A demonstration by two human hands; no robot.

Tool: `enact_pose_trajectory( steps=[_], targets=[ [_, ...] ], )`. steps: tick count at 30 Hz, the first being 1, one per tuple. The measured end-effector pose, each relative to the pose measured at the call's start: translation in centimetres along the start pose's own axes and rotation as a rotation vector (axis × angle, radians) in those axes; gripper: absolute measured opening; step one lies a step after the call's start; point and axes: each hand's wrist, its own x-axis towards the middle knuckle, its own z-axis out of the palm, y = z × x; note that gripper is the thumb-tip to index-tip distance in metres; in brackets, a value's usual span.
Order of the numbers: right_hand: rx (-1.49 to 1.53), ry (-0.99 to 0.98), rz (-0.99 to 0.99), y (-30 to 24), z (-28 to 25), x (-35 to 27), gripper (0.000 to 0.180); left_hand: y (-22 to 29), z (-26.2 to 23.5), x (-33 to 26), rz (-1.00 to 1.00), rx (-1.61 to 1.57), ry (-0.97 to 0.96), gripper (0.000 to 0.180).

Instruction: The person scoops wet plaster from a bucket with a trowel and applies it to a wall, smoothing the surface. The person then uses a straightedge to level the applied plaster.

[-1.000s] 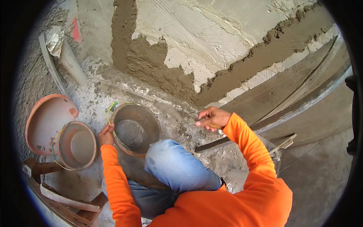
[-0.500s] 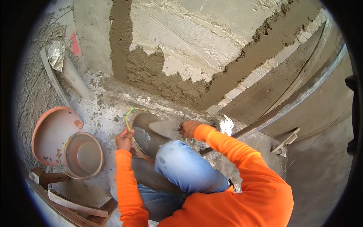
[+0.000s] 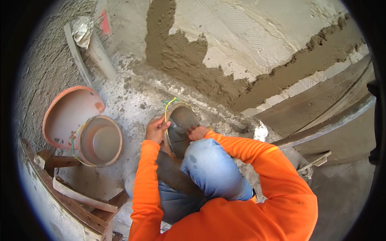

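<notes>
A wall (image 3: 257, 44), partly coated with a wet brown band of mortar (image 3: 181, 60), is seen rising beyond both hands, with the speckled cement floor (image 3: 132, 100) spread below it. The view is filled at the lower edge by orange sleeves (image 3: 257, 193) and a blue-trousered knee (image 3: 209, 168). Well to the left of the grip, an orange basin (image 3: 64, 112) is seen lying tilted on the floor, and a mortar-stained bucket (image 3: 100, 140) stands against it, upright and apparently empty. Wooden battens (image 3: 76, 193) lie below these.

Between the two hands, a second, tipped bucket (image 3: 183, 124) is held on its side just above the knee, its mouth turned toward the right hand. Its rim is clasped by the left hand (image 3: 156, 129), fingers curled closed over the edge beside a yellow and green cord handle (image 3: 169, 105). The right hand (image 3: 197, 131) is placed at the bucket's mouth, closed, with the fingers reaching inside; whether a tool is gripped there cannot be told. The bucket thus lies directly to the right of the left grip and touching it, and just left of the right one, well apart from the upright bucket and basin.
</notes>
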Motion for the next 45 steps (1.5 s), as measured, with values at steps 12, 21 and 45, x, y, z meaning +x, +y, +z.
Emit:
enact_pose_trajectory(
  steps=[12, 21, 45],
  targets=[
    [0.560, -0.226, 0.194, -1.1, 1.9, -2.2, 0.029, -2.1, 1.1, 0.9, 0.135, 0.120, 0.031, 0.047],
    [0.636, -0.219, 0.413, -1.0, -3.5, -3.5, 0.044, -1.7, -2.1, 1.2, -0.099, -0.113, 0.196, 0.046],
    [0.591, 0.106, 1.059, 13.3, -28.1, -20.5, 0.038, -3.4, -6.1, 2.1, -0.046, -0.111, 0.259, 0.042]
  ],
)
